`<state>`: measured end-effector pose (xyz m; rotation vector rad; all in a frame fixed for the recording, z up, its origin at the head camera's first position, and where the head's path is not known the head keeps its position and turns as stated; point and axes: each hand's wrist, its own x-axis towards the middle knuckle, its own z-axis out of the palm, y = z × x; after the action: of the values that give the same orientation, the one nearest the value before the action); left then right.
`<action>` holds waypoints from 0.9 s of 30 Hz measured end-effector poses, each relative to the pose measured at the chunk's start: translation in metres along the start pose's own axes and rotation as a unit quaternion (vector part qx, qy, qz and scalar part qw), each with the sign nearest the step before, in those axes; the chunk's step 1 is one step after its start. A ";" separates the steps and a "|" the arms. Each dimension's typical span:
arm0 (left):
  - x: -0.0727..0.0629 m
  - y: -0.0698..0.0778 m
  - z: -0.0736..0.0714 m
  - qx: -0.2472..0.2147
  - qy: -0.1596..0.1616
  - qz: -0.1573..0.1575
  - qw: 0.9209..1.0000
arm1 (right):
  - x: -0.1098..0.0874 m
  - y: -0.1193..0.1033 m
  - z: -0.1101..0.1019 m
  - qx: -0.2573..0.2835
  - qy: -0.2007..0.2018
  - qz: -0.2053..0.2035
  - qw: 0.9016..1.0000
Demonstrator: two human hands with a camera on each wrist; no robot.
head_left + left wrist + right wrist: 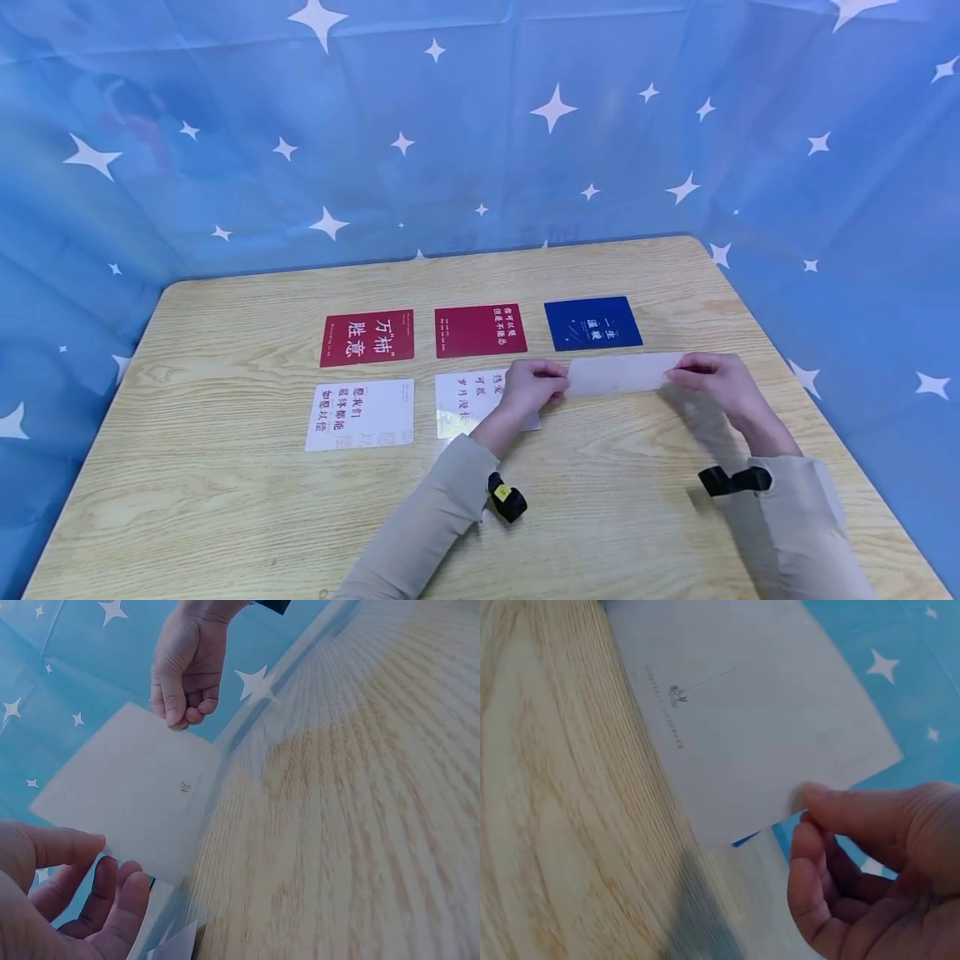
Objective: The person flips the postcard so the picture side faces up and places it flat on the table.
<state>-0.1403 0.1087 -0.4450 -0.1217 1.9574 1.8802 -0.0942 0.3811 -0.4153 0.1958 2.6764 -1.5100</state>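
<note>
A white card [622, 373] is stretched between both hands above the table, tilted up. My left hand [532, 385] pinches its left edge, over the right part of a white card with dark lettering [461, 404]. At the opposite edge my right hand [708, 379] holds it between thumb and fingers. Faint small print shows on the held card's near face [757, 712] in the right wrist view; its far face is hidden. Just behind it lies a blue card [592, 323] with white lettering. In the left wrist view both the left hand [82, 892] and right hand [191, 671] grip the card.
Two red cards, one at left [367, 338] and one in the middle [480, 331], lie in the back row. Another white lettered card [360, 415] lies front left. The wooden table [225, 500] meets a blue star-patterned cloth [465, 125] behind and at the sides.
</note>
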 end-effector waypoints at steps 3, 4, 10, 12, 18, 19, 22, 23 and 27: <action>0.000 -0.001 0.000 -0.001 -0.003 0.008 1.000 | -0.001 0.003 -0.002 0.036 0.006 -0.013 0.999; 0.000 -0.001 -0.001 0.000 -0.005 0.011 1.000 | -0.002 0.004 -0.002 0.052 0.004 -0.018 0.998; -0.001 -0.002 -0.001 -0.008 -0.016 0.011 1.000 | -0.002 0.009 -0.003 0.142 -0.018 -0.040 0.989; -0.001 -0.002 -0.001 -0.013 -0.016 0.007 1.000 | -0.002 0.010 -0.003 0.130 -0.014 -0.044 0.990; 0.000 -0.004 -0.001 -0.001 -0.020 0.017 1.000 | -0.003 0.013 -0.004 0.065 -0.009 -0.036 0.997; 0.000 -0.005 -0.001 0.011 -0.022 0.025 0.999 | -0.003 0.014 -0.005 0.067 -0.014 -0.036 0.997; 0.000 -0.006 -0.002 0.048 -0.024 0.047 0.997 | -0.003 0.018 -0.005 0.085 -0.028 -0.045 0.995; 0.000 -0.006 -0.002 0.053 -0.027 0.053 0.997 | -0.003 0.019 -0.004 0.092 -0.030 -0.048 0.994; 0.000 -0.008 -0.001 0.065 -0.034 0.072 0.995 | -0.002 0.022 -0.002 0.082 -0.033 -0.053 0.995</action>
<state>-0.1378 0.1073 -0.4527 0.1225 2.0843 1.8120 -0.0887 0.3938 -0.4323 0.0112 2.5485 -1.7364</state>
